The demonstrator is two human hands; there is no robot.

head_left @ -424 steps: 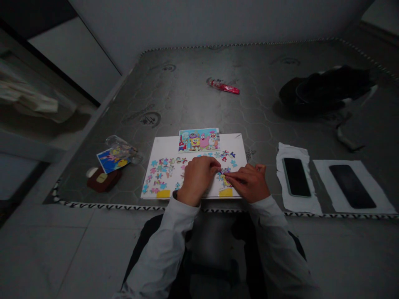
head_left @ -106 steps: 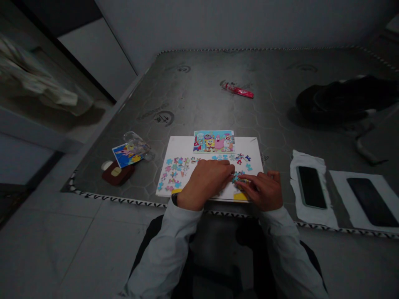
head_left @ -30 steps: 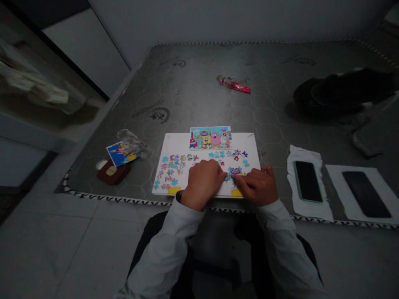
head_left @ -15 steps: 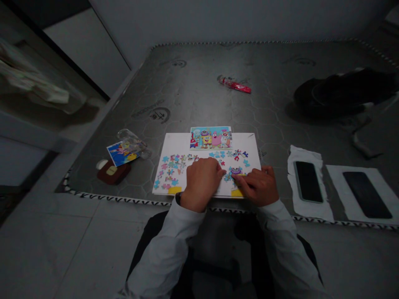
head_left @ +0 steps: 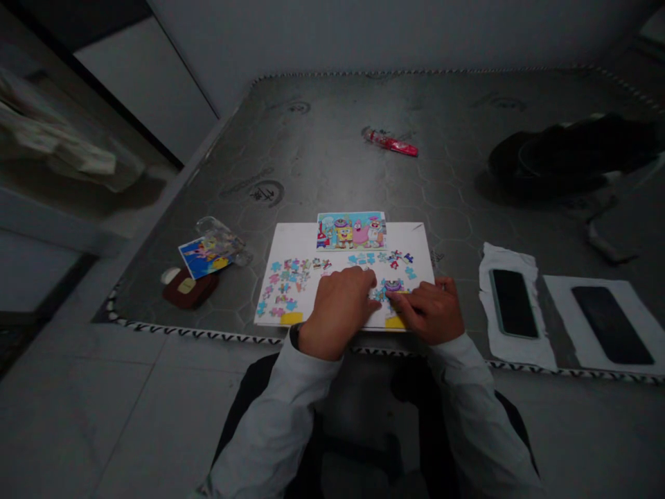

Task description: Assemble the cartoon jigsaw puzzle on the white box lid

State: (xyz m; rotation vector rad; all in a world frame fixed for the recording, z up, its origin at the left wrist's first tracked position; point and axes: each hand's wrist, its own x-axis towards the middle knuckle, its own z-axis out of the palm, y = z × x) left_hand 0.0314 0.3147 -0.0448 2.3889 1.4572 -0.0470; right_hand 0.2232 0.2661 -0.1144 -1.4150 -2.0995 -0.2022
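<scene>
On a white board point(head_left: 291, 239) lie many small jigsaw pieces point(head_left: 283, 284), loose at its left and upper right. My left hand point(head_left: 340, 308) is over the middle of the board, thumb and forefinger bent round the left edge of a light-blue jigsaw piece point(head_left: 379, 295). Close by on the right, my right hand point(head_left: 433, 312) has its fingers curled, the forefinger pressing on a small joined patch of puzzle point(head_left: 393, 285) with a purple hat. Its other fingertips are hidden. A cartoon picture card point(head_left: 352, 231) lies at the board's top edge.
Left of the board are a brown case point(head_left: 190, 289), a blue-yellow card point(head_left: 200, 258) and a clear plastic wrapper point(head_left: 223, 240). A red packaged item point(head_left: 392, 142) lies farther back. Two phones point(head_left: 514, 303) rest on white paper at right, below a dark bag point(head_left: 571, 152).
My left hand has shifted slightly right, and its thumb and forefinger have spread round the piece's edge. My right hand stays in place on the joined patch.
</scene>
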